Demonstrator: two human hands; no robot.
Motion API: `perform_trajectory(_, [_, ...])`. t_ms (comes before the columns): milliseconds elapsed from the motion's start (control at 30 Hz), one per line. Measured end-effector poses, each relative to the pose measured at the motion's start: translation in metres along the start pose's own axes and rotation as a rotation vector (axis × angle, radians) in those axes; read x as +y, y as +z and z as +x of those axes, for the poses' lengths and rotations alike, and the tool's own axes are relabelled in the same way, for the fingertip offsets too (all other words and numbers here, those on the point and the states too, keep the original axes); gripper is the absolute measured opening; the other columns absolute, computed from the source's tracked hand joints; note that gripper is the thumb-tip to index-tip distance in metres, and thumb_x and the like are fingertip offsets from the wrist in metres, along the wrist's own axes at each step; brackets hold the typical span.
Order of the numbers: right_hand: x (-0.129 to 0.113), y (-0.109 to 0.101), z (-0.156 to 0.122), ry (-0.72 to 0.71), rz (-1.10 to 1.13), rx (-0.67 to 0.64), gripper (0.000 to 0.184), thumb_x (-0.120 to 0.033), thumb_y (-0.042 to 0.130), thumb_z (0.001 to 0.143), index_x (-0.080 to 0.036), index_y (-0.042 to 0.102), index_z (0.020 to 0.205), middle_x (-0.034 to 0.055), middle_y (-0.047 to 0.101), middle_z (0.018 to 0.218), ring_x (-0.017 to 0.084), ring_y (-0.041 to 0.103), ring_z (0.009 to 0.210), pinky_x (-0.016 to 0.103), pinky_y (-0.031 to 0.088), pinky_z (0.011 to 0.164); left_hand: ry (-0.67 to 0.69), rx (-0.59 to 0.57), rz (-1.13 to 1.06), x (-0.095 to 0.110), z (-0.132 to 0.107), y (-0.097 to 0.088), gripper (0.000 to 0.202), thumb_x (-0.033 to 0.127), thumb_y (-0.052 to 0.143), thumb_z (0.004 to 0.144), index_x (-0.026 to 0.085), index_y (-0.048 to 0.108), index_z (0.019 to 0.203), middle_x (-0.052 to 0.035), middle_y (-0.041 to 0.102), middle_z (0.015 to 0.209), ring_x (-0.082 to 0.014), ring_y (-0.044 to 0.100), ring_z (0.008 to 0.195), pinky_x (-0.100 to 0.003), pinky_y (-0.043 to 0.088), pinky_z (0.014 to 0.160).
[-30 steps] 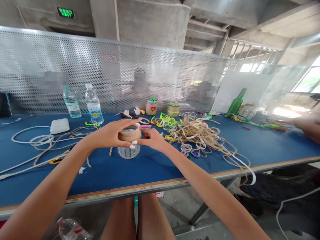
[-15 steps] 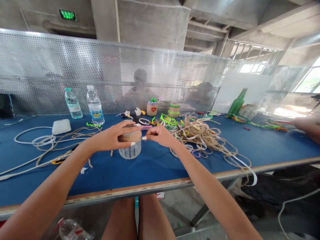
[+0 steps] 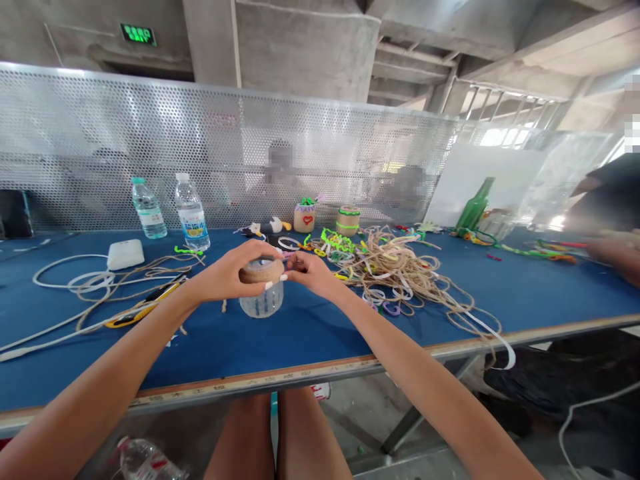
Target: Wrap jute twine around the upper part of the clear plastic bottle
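Jar (image 3: 261,305), EXIT sign (image 3: 138,34) beyond

I sit at a long desk (image 3: 310,340) with a blue top, a pale wooden front edge marked with printed characters, and a metal frame (image 3: 403,430) beneath. Across its far side, facing me, runs a perforated metal screen (image 3: 150,127) that catches the light; at its right leans a white panel (image 3: 450,177). Beyond rise a bare concrete wall (image 3: 305,53), a lit green exit sign (image 3: 138,34) and ceiling beams (image 3: 530,73). Daylight glares through vertical bars (image 3: 493,107) on my right. Below me is a grey floor (image 3: 357,407).
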State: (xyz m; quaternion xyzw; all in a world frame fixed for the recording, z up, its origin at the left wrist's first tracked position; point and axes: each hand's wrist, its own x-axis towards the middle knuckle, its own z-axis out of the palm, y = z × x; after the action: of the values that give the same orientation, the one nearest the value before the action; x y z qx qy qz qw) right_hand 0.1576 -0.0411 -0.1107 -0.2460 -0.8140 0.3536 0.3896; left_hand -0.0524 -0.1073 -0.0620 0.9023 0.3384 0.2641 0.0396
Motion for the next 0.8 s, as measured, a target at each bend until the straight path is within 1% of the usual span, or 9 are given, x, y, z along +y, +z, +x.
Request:
perform_trajectory(100, [0.0,0.002,0.001,0.045,0.124,-0.111,0.057,-0.034,0.073,0.067,-0.013,0.052,0.116,-0.0107,0.037,0.055,0.006,0.027,0.047,0.02,0.02,0.045,-0.033,0.044,-0.127,-0.004,0.004,0.006,0.066,0.044,0.059,0.079,0.023,0.032,0.135,-0.0103,0.048,0.129,-0.0254,0.049,0.118,-0.035,0.045,0.095])
perform_trajectory(167, [-0.003,0.003,0.001,0.024,0.173,-0.167,0.067,-0.033,0.073,0.066,-0.015,0.049,0.126,-0.0099,0.04,0.057,0.006,0.026,0.048,0.02,0.019,0.045,0.018,0.088,-0.108,-0.007,0.007,0.009,0.064,0.049,0.046,0.087,0.022,0.024,0.141,-0.0124,0.041,0.136,-0.0267,0.04,0.126,-0.04,0.038,0.102])
perform_trajectory(233, [-0.007,0.005,-0.001,-0.005,0.188,-0.143,0.066,-0.032,0.075,0.065,-0.015,0.052,0.125,-0.0086,0.041,0.061,0.005,0.026,0.05,0.02,0.02,0.045,0.041,0.162,0.035,-0.009,0.008,0.009,0.06,0.05,0.032,0.092,0.019,0.024,0.142,-0.0154,0.035,0.137,-0.029,0.031,0.13,-0.047,0.029,0.107])
perform_trajectory(300, [-0.012,0.007,-0.003,-0.01,0.183,-0.083,0.063,-0.031,0.076,0.064,-0.014,0.056,0.121,-0.0087,0.038,0.059,0.005,0.026,0.05,0.02,0.02,0.045,-0.025,0.172,0.192,-0.009,0.007,0.008,0.059,0.051,0.03,0.092,0.017,0.028,0.141,-0.0169,0.039,0.13,-0.0313,0.034,0.124,-0.052,0.029,0.103])
perform_trajectory(400, [-0.019,0.009,-0.005,0.005,0.167,-0.066,0.061,-0.03,0.076,0.063,-0.012,0.058,0.119,-0.0101,0.031,0.054,0.006,0.024,0.049,0.02,0.02,0.045,-0.11,0.038,0.171,-0.005,0.004,0.005,0.051,0.049,0.028,0.094,0.022,0.037,0.137,-0.0129,0.049,0.118,-0.0268,0.048,0.11,-0.046,0.039,0.095])
perform_trajectory(467, [-0.023,0.008,-0.006,-0.004,0.15,-0.083,0.06,-0.031,0.076,0.064,-0.012,0.058,0.118,-0.0105,0.029,0.053,0.006,0.024,0.049,0.02,0.02,0.045,-0.094,-0.027,0.089,-0.002,0.003,0.003,0.048,0.047,0.028,0.095,0.026,0.037,0.137,-0.0105,0.05,0.121,-0.0243,0.049,0.111,-0.04,0.039,0.096])
perform_trajectory(667, [-0.025,-0.011,-0.006,0.009,0.018,-0.155,0.053,-0.028,0.07,0.071,-0.009,0.059,0.119,-0.011,0.026,0.051,0.005,0.02,0.048,0.021,0.018,0.045,-0.038,-0.047,0.116,-0.001,0.002,-0.001,0.057,0.047,0.06,0.08,0.028,0.045,0.132,-0.0085,0.048,0.129,-0.0269,0.047,0.118,-0.038,0.038,0.099])
perform_trajectory(733, [-0.025,-0.02,-0.007,0.036,-0.028,-0.154,0.043,-0.028,0.069,0.072,-0.009,0.063,0.11,-0.0108,0.029,0.049,0.005,0.021,0.047,0.021,0.019,0.046,-0.011,-0.076,0.097,-0.002,0.001,-0.006,0.054,0.04,0.06,0.081,0.027,0.046,0.131,-0.0078,0.048,0.132,-0.0264,0.047,0.12,-0.037,0.038,0.1])
perform_trajectory(800, [-0.026,-0.027,-0.008,0.03,-0.072,-0.163,0.024,-0.028,0.066,0.074,-0.009,0.069,0.089,-0.0074,0.04,0.051,0.005,0.027,0.048,0.021,0.022,0.047,0.0,-0.099,0.075,-0.003,0.0,-0.01,0.053,0.03,0.059,0.079,0.027,0.045,0.13,-0.0065,0.045,0.137,-0.0258,0.046,0.123,-0.035,0.038,0.1])
